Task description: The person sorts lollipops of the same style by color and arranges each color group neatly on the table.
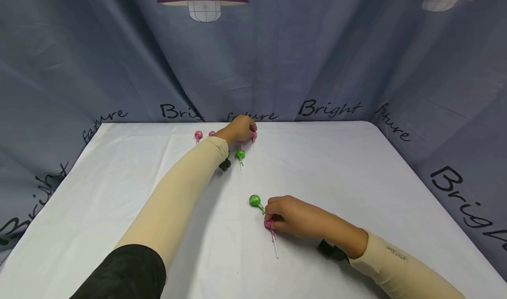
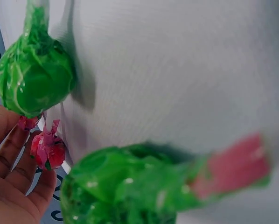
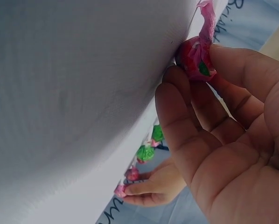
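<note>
Toward the far edge of the table, my left hand [image 1: 239, 128] holds a pink lollipop [image 1: 254, 137] by its wrapped head. Two pink lollipops, one nearer [image 2: 48, 149] and one partly hidden [image 2: 27, 123], appear at the fingers in the left wrist view. Closer to me, the right hand [image 1: 293, 216] pinches another pink lollipop [image 3: 195, 58] between thumb and fingers, its white stick pointing toward me in the head view. Just left of those fingers lies a green lollipop [image 1: 255, 201], its stick end hidden behind them.
More pink lollipops [image 1: 198, 135] lie along the back, partly covered by the left forearm. A green lollipop [image 1: 240, 154] sits in front of that row, another beside the left wrist's black camera [image 1: 225, 164]. A white cloth covers the table [image 1: 336, 167]; grey-blue curtains [image 1: 277, 61] hang behind.
</note>
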The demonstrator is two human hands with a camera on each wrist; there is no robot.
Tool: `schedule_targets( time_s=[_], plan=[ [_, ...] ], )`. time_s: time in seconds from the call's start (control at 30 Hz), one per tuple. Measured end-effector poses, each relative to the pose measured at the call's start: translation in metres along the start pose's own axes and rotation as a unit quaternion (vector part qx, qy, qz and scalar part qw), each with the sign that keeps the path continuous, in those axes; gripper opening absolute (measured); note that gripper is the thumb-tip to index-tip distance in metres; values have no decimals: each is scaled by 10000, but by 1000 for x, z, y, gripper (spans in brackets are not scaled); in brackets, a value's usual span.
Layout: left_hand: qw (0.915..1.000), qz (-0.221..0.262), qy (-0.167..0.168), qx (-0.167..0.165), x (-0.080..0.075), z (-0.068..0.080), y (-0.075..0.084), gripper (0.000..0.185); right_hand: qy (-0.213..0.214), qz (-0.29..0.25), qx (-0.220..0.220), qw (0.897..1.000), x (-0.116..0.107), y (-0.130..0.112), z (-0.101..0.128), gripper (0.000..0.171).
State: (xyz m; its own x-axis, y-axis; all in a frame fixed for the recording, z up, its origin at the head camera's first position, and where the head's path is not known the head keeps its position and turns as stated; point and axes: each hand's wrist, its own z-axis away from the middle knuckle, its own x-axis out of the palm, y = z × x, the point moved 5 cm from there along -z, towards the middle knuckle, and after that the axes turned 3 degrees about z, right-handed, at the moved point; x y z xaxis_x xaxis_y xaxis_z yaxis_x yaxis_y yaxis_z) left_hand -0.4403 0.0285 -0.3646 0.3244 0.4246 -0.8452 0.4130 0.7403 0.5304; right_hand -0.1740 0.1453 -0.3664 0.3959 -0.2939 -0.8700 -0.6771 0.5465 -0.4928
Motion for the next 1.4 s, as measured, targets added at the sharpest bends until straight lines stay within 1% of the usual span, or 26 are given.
schedule_targets(
  time_s=[0.17,0.2,0.37,0.4,0.43,0.5,0.6,0.67,0.77,0.83,0.9,0.97,1.07,1.17,1.3,1.4],
  plan=[
    [10000,36,-5,-57,-1,4,-5,22,-31,33,-33,10000,1,-3,-2,11],
    [10000,53,36,16,0,2,-9,22,-40,40,-42,10000,1,-3,-3,11],
    [9998,141,168,-14,-5,9,-10,29,-71,51,-56,9999,3,-5,-5,10],
    [9996,173,215,34,-6,10,-8,29,-75,49,-41,10000,3,-5,-5,10],
    [9996,186,228,20,-7,15,-2,30,-81,47,-20,10000,4,-5,-5,10],
    [9989,253,309,232,-7,17,5,28,-96,40,25,9999,6,-5,-4,10],
    [9967,200,425,655,-5,24,20,25,-102,2,53,9999,8,-4,-2,9],
    [9951,120,407,891,-3,34,31,24,-92,-37,65,9999,9,-4,0,9],
    [9918,-19,362,1228,2,54,47,25,-69,-82,99,9999,11,-2,2,10],
    [9896,-61,304,1402,7,69,55,26,-46,-112,124,9998,12,-1,3,11],
    [9884,-27,248,1497,12,85,59,27,-28,-126,123,9998,12,0,4,12],
    [9900,60,141,1403,16,103,60,28,-42,-160,75,9998,13,0,3,12],
    [9935,240,40,1111,20,130,57,28,-70,-134,29,9999,12,0,0,11],
    [9941,328,-48,1030,22,152,58,26,-47,-42,69,10000,8,1,-1,11],
    [9915,338,-313,1213,33,170,63,19,-27,31,121,9999,3,3,-1,11],
    [9912,277,-510,1194,43,178,63,16,-67,15,112,9999,2,3,-4,10]
  ],
)
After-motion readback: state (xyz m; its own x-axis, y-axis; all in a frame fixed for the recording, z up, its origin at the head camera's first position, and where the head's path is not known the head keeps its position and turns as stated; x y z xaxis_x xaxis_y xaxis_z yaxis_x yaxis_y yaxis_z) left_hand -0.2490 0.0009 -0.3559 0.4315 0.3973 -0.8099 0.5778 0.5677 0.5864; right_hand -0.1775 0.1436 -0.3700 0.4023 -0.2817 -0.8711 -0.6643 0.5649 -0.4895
